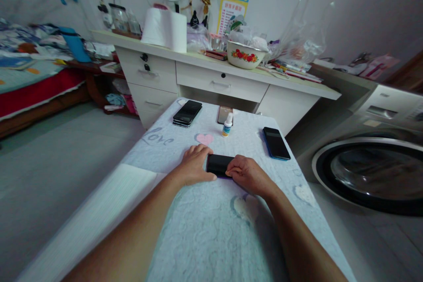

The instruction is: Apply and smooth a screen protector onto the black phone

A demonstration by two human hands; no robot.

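A dark phone (218,165) lies sideways on the cloth-covered table (198,229), its screen facing up. My left hand (195,165) rests at its left end, thumb and fingers spread around that edge. Over the right part of the screen, my right hand (245,173) has its fingers pressed together; what they hold, if anything, is too small to name. Beyond the phone stands a small white-capped bottle (227,126), upright, in front of another phone (224,114). Stacked black phones (187,113) lie at the far left of the table, and a blue-edged phone (276,143) lies to the right.
Behind the table is a white drawer desk (201,72) carrying a paper roll (165,28), a flowered bowl (245,55) and plastic bags. A washing machine (373,110) stands close on the right. A bed (36,83) is at the far left.
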